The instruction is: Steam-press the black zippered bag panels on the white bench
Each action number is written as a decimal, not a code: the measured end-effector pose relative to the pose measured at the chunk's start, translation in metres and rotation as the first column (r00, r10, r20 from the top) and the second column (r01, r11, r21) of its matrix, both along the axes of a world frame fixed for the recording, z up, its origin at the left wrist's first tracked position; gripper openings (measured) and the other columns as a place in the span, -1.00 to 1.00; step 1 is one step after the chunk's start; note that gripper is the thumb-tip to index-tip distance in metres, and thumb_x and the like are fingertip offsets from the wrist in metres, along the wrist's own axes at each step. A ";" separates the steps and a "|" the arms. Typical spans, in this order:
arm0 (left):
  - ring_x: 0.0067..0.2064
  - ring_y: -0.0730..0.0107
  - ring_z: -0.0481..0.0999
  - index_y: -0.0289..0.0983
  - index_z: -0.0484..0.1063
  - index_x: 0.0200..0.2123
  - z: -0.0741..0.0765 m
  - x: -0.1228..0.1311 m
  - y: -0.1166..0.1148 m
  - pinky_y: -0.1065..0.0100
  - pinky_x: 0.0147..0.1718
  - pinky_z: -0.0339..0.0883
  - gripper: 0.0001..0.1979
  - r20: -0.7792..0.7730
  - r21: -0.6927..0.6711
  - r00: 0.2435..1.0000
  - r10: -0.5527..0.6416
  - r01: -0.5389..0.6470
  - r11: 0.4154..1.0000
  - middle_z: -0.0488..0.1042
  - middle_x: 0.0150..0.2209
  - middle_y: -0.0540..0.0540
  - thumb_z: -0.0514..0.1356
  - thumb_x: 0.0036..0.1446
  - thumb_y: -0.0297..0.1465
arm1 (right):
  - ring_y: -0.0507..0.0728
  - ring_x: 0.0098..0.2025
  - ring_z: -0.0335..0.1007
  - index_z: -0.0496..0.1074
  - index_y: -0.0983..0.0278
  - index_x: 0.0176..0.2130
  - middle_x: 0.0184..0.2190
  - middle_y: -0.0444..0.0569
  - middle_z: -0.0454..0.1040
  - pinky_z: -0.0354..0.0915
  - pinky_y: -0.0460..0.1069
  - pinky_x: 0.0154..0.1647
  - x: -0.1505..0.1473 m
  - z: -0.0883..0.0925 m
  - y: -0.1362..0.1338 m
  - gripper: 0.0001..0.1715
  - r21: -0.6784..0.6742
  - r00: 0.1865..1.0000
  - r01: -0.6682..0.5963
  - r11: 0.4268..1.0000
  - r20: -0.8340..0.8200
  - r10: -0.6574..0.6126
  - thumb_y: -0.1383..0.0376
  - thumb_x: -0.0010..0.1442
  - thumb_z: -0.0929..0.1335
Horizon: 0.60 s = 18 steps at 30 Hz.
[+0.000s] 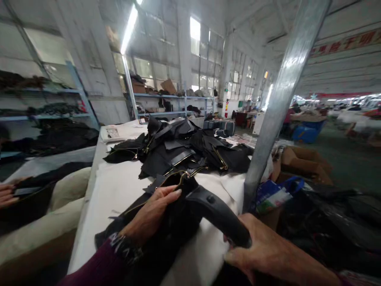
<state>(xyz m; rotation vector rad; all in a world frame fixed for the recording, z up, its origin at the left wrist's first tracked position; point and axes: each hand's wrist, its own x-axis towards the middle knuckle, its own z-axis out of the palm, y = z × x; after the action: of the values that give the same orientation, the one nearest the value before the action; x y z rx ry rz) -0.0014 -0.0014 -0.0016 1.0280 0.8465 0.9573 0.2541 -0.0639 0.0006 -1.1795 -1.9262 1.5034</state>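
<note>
My left hand (151,216) lies on a black fabric piece with a brass zipper (166,222) at the near end of the white table (119,186), fingers closed over its upper edge. My right hand (262,248) grips the end of a black strap-like part (217,214) of the same piece, thumb and fingers pinched on it. Behind it a heap of black fabric pieces with zippers (184,149) covers the table's middle.
A slanted metal post (276,107) rises right of the table. Cardboard boxes (300,163) and black bags (333,222) sit at the right. Another person's hand (7,194) shows at the left edge. Shelves with dark goods (44,115) stand left.
</note>
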 end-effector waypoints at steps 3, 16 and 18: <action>-0.41 0.42 0.51 -0.31 0.53 -0.18 -0.003 -0.001 -0.003 0.45 -0.40 0.35 -0.74 0.060 0.010 0.998 -0.033 0.033 0.999 0.57 -0.36 -0.09 0.30 0.06 -0.32 | -0.06 -0.72 0.21 0.38 0.33 -0.37 -0.74 -0.26 0.35 0.06 -0.20 -0.69 0.001 0.000 0.008 -0.79 -0.018 1.000 0.016 1.000 -0.024 -0.016 0.23 0.06 0.42; -0.49 0.46 0.52 -0.31 0.47 -0.31 0.018 0.055 0.004 0.48 -0.47 0.42 -0.90 0.217 -0.122 0.941 0.259 -0.237 0.964 0.56 -0.45 -0.04 0.22 0.08 -0.57 | -0.03 -0.71 0.23 0.34 0.31 -0.43 -0.75 -0.22 0.35 0.17 -0.16 -0.65 0.045 0.051 -0.012 -0.71 0.179 0.963 0.262 0.949 0.011 -0.268 0.14 0.10 0.39; -0.50 0.46 0.51 -0.31 0.47 -0.31 0.017 0.063 0.004 0.48 -0.50 0.41 -0.90 0.225 -0.127 0.945 0.239 -0.215 0.968 0.55 -0.46 -0.03 0.24 0.06 -0.56 | -0.04 -0.68 0.23 0.37 0.32 -0.42 -0.73 -0.23 0.36 0.15 -0.17 -0.62 0.046 0.047 -0.025 -0.82 0.166 0.968 0.243 0.956 0.029 -0.251 0.25 0.09 0.38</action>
<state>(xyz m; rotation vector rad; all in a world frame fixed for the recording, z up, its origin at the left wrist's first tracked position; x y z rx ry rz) 0.0613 0.0025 0.0156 0.7204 0.8134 1.1955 0.2998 -0.0885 0.0477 -1.3381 -1.8143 1.1761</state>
